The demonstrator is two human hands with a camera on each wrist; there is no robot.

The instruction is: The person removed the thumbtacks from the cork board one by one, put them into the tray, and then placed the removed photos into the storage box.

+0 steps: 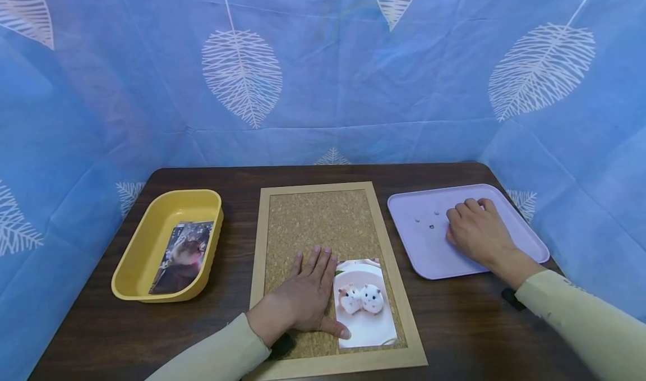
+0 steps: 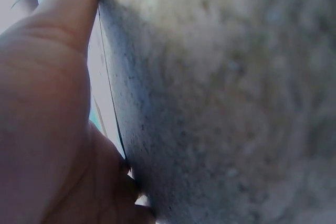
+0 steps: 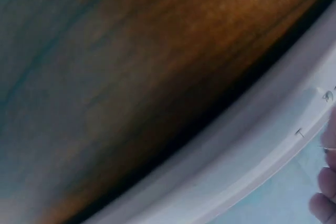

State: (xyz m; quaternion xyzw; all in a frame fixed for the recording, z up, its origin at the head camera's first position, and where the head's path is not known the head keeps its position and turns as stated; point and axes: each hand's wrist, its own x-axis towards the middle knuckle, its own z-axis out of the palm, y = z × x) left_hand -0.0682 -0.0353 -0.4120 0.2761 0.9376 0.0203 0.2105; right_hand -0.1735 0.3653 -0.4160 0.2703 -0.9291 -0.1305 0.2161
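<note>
My left hand lies flat on the corkboard, fingers spread, its thumb over the lower left edge of a photo of two white, hamster-like figures. Cork fills much of the left wrist view beside the same hand. Over the lilac tray, my right hand has its fingers curled down. In the right wrist view, a thumbtack shows between the thumb and fingers, apparently pinched. Several small thumbtacks sit on the tray left of that hand; another view of one tack shows its pin.
A yellow bin holding a dark animal photo stands to the left. The corkboard's light wooden frame lies between bin and tray on the dark wooden table. Blue leaf-patterned cloth hangs behind and at both sides.
</note>
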